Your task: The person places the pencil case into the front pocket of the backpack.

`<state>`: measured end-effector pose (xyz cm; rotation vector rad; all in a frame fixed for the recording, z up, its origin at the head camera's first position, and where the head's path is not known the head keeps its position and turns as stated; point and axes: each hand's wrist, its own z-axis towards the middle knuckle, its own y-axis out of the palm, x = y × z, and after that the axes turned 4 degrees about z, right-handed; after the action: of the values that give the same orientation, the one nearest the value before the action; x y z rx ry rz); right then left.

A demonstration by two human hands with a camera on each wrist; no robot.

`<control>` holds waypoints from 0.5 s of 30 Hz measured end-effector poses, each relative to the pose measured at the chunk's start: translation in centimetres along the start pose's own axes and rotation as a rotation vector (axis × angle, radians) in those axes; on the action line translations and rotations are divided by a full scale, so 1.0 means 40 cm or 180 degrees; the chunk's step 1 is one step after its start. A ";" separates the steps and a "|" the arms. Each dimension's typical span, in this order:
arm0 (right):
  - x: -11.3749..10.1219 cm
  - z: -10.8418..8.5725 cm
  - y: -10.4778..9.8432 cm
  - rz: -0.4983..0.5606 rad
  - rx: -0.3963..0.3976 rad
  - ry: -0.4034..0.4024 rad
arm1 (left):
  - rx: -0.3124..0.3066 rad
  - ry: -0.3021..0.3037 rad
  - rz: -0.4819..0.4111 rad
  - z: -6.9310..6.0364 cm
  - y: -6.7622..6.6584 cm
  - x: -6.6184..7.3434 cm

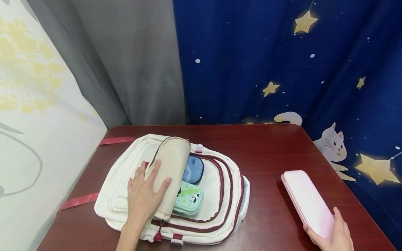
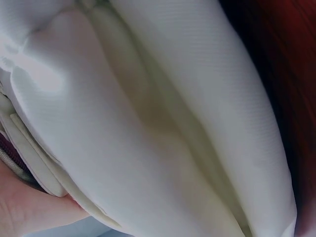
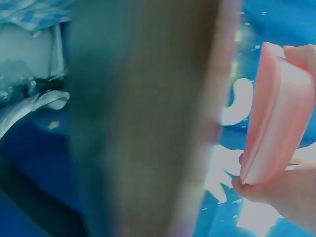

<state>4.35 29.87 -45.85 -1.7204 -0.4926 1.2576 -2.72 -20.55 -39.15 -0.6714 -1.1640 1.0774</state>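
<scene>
A white and dark-red backpack (image 1: 208, 174) lies on the table, its front flap (image 1: 171, 170) folded back to the left. My left hand (image 1: 144, 195) rests on that flap with fingers spread. Beside the flap, partly covered by it, are a blue case (image 1: 193, 170) and a green panda case (image 1: 189, 198). At the right, my right hand (image 1: 337, 232) grips the near end of a pink case (image 1: 309, 202); in the right wrist view the pink case (image 3: 279, 118) is pinched between thumb and fingers. White fabric (image 2: 123, 123) fills most of the left wrist view.
The dark red table (image 1: 251, 150) runs back to grey (image 1: 141, 62) and blue star-patterned curtains (image 1: 235, 62). Red straps (image 1: 80, 201) extend left from the backpack. A pale patterned surface (image 1: 37, 122) stands at the left. A blurred upright shape crosses the right wrist view.
</scene>
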 end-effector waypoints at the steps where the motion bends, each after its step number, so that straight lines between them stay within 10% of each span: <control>1: -0.009 0.002 -0.008 0.0079 0.0085 -0.0117 | 0.0006 -0.0004 -0.0004 -0.001 0.000 -0.001; 15: -0.225 0.068 -0.017 0.0705 0.0246 -0.1804 | 0.0002 -0.0001 -0.0034 -0.002 0.003 -0.006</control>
<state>-1.55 24.66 -40.64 -1.3659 -0.5773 1.9128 -2.69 -20.70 -39.37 -0.6638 -1.1663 1.0689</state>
